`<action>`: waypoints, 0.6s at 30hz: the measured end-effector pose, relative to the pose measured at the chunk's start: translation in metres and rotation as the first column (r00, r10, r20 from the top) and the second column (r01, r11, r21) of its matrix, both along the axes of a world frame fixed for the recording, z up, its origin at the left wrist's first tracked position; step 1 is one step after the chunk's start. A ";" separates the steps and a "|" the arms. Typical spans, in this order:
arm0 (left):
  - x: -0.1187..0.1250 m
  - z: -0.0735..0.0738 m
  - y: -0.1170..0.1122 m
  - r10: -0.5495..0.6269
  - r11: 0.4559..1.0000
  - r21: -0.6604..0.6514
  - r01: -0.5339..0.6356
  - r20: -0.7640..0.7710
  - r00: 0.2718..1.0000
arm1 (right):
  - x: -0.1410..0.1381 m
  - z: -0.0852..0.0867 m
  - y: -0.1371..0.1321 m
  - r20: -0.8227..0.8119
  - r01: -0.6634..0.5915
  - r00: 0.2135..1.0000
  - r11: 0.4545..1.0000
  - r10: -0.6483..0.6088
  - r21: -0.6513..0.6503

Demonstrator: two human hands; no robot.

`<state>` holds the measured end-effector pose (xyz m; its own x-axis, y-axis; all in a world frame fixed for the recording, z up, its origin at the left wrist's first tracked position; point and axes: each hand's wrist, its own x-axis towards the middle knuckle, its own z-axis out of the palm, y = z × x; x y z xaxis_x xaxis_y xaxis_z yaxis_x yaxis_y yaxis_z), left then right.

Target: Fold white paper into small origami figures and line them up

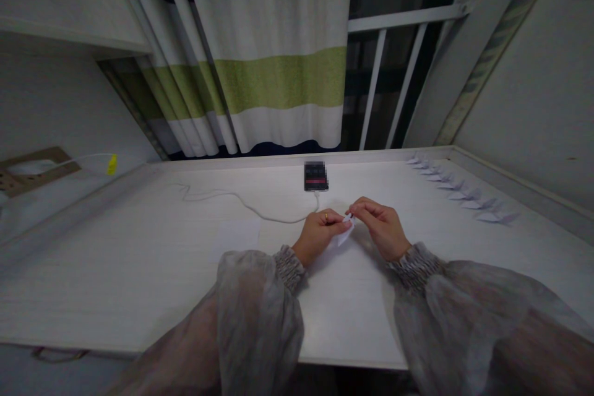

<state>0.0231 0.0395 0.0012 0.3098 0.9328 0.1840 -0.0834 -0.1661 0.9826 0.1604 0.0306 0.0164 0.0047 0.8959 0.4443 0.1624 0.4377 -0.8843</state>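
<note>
A small piece of white folded paper (pixel 344 237) is held above the white desk, between my two hands. My left hand (pixel 321 232), with a ring on one finger, pinches it from the left. From the right, the fingertips of my right hand (pixel 384 230) close on its upper tip. The paper's exact shape is partly covered by my fingers. Along the right side of the desk lies a slanting row of several folded white paper figures (pixel 459 192), which look like cranes. A flat sheet of white paper (pixel 239 234) rests to the left of my left hand.
Behind my hands, a phone (pixel 316 176) with a lit screen lies near the desk's back edge. Its white cable (pixel 248 207) trails left across the desk (pixel 139 272). A striped curtain (pixel 283 74) and a white window rail (pixel 408 17) are beyond. A wall socket panel (pixel 41 168) is at left.
</note>
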 end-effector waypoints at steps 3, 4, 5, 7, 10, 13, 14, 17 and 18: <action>0.000 -0.002 0.000 0.013 0.999 -0.035 -0.013 0.002 1.000 | 0.003 0.003 0.002 -0.068 0.068 0.995 0.998 -0.067 0.016; 0.000 -0.003 0.001 0.029 0.998 -0.049 -0.028 0.014 0.999 | 0.004 0.003 0.002 -0.081 0.071 0.994 0.997 -0.069 0.017; 0.000 -0.003 0.002 0.048 0.997 -0.058 -0.046 0.028 0.998 | 0.005 0.003 0.003 -0.086 0.057 0.995 0.998 -0.056 0.010; 0.000 -0.004 0.003 0.077 0.995 -0.063 -0.074 0.047 0.996 | 0.004 0.001 0.004 -0.077 -0.001 0.997 0.999 -0.002 -0.038; 0.000 -0.003 0.003 0.078 0.996 -0.050 -0.076 0.052 0.996 | 0.001 -0.002 0.004 -0.030 -0.101 0.995 0.985 0.098 -0.137; 0.000 -0.001 0.003 0.066 0.997 -0.043 -0.064 0.043 0.997 | -0.002 -0.003 0.003 0.027 -0.123 0.991 0.981 0.129 -0.149; 0.000 -0.001 0.002 0.061 0.997 -0.045 -0.059 0.038 0.997 | -0.002 -0.003 0.002 0.045 -0.113 0.992 0.985 0.119 -0.130; 0.000 0.000 0.001 0.013 0.998 -0.063 -0.012 0.019 1.000 | -0.001 -0.002 0.001 0.080 -0.061 0.995 0.995 0.067 -0.075; 0.001 0.000 0.001 -0.014 0.997 -0.075 0.015 0.016 1.000 | 0.000 -0.002 0.002 0.074 -0.045 0.996 0.996 0.051 -0.072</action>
